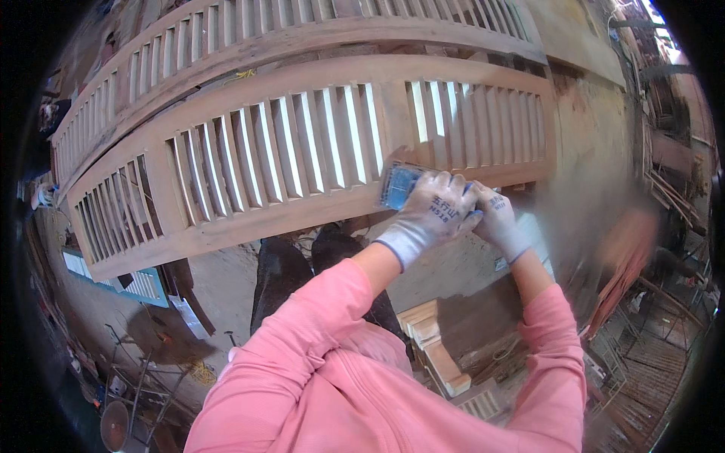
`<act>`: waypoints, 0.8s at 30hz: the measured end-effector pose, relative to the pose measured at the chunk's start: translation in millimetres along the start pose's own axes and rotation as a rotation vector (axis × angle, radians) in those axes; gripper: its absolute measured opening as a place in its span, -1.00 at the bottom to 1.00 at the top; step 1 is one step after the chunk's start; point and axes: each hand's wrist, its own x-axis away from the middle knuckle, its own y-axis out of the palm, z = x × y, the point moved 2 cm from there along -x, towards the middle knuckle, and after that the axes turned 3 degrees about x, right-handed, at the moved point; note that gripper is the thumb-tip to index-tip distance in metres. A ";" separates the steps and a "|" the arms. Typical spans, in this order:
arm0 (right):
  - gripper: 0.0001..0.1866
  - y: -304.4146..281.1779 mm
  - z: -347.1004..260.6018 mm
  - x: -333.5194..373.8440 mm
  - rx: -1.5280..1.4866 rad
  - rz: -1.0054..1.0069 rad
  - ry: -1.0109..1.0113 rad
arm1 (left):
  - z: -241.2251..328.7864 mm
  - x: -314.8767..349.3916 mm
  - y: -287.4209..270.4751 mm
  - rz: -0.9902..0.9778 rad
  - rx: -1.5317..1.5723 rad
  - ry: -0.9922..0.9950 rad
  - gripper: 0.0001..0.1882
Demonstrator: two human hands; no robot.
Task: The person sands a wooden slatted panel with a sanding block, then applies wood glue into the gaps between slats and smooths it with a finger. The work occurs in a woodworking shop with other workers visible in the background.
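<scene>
Head view: gloved left hand [434,208] gripping a blue rectangular block [402,187] on a slatted wooden panel [393,121]; at that hand's three o'clock, the right hand [495,217] curls, its hold unclear.

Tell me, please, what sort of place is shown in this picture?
Probably a woodworking shop: a slatted wooden panel lies before the person, a second slatted panel lies beyond it, and pale wooden pieces lie lower in the view.
</scene>
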 end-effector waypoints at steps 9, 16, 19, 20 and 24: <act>-0.62 13.9 30.6 -1.6 -0.014 -0.092 0.064 | 3.3 -7.7 1.1 -0.009 0.068 -0.009 -0.51; -0.50 1.3 -34.5 -38.5 0.064 -0.193 0.189 | -31.4 27.9 -56.8 0.071 0.033 -0.047 -0.41; -0.47 -3.9 -48.6 -61.5 -0.001 -0.135 0.245 | -54.4 89.9 -87.7 0.118 -0.087 -0.192 -0.36; -0.45 -6.4 -54.7 -73.3 -0.036 -0.116 0.273 | -60.5 117.3 -98.5 0.095 -0.156 -0.296 -0.35; -0.41 -21.5 -65.1 -124.4 -0.113 0.027 0.344 | -95.1 249.0 -134.4 0.110 -0.195 -0.573 -0.39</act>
